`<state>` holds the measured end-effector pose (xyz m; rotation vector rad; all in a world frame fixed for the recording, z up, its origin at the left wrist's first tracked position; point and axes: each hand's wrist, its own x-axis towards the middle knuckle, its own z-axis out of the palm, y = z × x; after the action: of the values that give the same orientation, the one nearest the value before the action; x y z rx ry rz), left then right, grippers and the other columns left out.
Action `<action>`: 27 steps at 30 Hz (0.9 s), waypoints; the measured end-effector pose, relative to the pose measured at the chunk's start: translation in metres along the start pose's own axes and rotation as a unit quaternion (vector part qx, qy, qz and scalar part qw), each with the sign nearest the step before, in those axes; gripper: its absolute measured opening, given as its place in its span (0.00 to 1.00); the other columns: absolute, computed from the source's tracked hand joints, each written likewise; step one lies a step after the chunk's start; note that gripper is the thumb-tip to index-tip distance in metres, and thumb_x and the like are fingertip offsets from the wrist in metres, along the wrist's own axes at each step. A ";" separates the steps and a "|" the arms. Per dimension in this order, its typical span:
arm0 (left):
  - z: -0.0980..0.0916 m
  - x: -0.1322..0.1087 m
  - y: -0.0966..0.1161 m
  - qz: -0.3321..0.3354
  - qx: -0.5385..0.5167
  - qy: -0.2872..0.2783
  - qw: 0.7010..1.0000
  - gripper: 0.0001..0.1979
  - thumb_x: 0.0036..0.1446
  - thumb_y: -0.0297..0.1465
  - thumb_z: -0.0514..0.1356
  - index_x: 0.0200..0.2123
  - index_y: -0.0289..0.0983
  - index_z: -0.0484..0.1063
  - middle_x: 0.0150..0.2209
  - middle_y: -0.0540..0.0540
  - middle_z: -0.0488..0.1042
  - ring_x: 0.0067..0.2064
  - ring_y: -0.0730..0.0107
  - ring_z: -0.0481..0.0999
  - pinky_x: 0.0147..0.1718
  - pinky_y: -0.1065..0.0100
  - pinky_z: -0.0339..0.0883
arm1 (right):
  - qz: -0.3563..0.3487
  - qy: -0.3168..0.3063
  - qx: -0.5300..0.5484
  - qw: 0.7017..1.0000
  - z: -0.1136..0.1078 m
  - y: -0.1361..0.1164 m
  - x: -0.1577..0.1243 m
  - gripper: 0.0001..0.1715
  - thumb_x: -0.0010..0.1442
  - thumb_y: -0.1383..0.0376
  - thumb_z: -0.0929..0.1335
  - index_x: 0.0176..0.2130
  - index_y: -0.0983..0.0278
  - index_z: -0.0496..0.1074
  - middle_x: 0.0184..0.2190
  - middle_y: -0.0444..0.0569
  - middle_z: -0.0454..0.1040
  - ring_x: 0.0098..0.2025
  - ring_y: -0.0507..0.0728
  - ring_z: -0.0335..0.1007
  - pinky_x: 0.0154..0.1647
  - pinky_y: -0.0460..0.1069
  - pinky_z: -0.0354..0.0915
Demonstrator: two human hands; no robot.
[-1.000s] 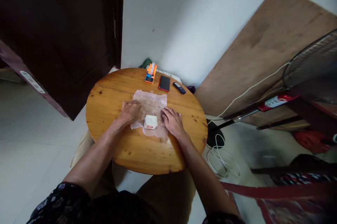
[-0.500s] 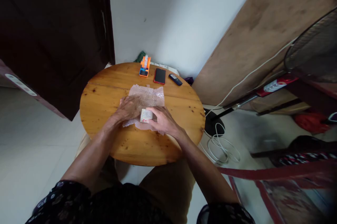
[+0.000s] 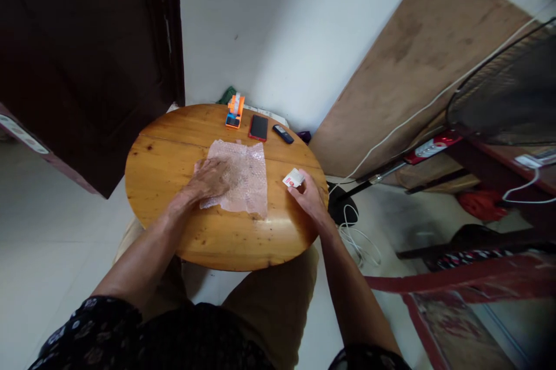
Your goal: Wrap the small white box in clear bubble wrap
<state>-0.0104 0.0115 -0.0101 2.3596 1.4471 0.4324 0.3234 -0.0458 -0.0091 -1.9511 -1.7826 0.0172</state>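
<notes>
A sheet of pinkish bubble wrap (image 3: pixel 247 176) lies spread on the round wooden table (image 3: pixel 234 242). Flat on its left part rests my left hand (image 3: pixel 211 179), fingers stretched out. At the table's right side my right hand (image 3: pixel 309 191) grips a small white box (image 3: pixel 293 178) with red marks between thumb and fingers. The box is apart from the bubble wrap, and its far right side is partly covered by the fingers.
Along the table's far edge stand an orange and blue tape dispenser (image 3: pixel 235 110), a dark phone with a red rim (image 3: pixel 259 127) and a small black handset (image 3: pixel 283 134). A standing fan (image 3: pixel 428 150) and a loose white cable (image 3: pixel 358 240) are at the right.
My right hand has carried the small box from above the bubble wrap to the table's right side. The left hand stays on the wrap. The view has shifted slightly.
</notes>
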 end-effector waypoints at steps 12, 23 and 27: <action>-0.004 -0.002 0.005 -0.004 -0.004 -0.001 1.000 0.33 0.52 0.30 0.59 0.63 0.34 0.64 0.66 0.33 0.64 0.68 0.44 0.60 0.67 0.44 0.45 | -0.221 -0.055 0.109 0.968 0.000 -0.100 -0.006 0.20 0.64 0.59 0.65 0.53 0.62 0.73 0.59 0.55 0.72 0.61 0.61 0.67 0.64 0.58 0.62; -0.015 -0.003 -0.001 -0.036 0.024 -0.049 0.998 0.35 0.52 0.32 0.58 0.65 0.37 0.63 0.69 0.38 0.60 0.71 0.49 0.54 0.69 0.49 0.42 | -0.187 -0.130 -0.039 0.973 0.054 -0.080 0.037 0.28 0.69 0.61 0.60 0.64 0.67 0.65 0.67 0.58 0.64 0.67 0.64 0.60 0.66 0.61 0.57; -0.019 -0.004 -0.007 -0.048 0.063 -0.067 0.995 0.33 0.54 0.34 0.57 0.64 0.37 0.63 0.70 0.38 0.59 0.71 0.51 0.55 0.69 0.51 0.46 | -0.198 -0.138 -0.043 0.970 0.054 -0.076 0.036 0.28 0.70 0.64 0.57 0.64 0.68 0.65 0.67 0.57 0.63 0.67 0.63 0.60 0.67 0.59 0.57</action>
<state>-0.0256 0.0136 0.0036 2.3524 1.5574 0.1600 0.2395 0.0083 -0.0181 -1.6782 -2.3664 0.0807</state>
